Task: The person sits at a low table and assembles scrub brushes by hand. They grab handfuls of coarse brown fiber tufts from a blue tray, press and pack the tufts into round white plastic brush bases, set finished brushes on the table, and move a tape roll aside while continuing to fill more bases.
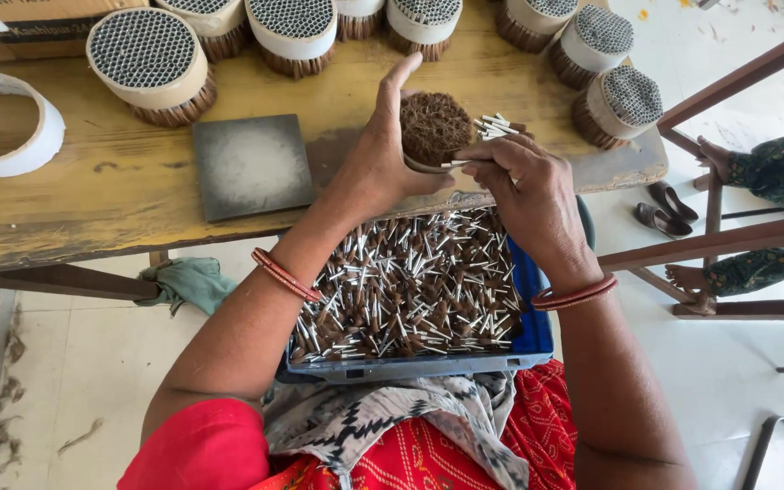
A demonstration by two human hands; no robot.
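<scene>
1. Bundle (435,127) of thin brown-tipped sticks, round and bristly on its face, sits at the near edge of the wooden table (111,195), cupped in the left hand (383,159), whose fingers curl around its side with the thumb raised.
2. Right hand (528,195) is pinched shut on a few silver sticks (494,127), pressed against the bundle's right side.
3. Blue tray (533,331) rests on the lap just below both hands, heaped with loose silver and brown sticks.
4. Dark square slab (251,166) lies flat just left of the left hand, with bare wood between.
5. Paper-wrapped round bundles (149,62) line the far edge; a tape roll (2,124) lies at far left.
</scene>
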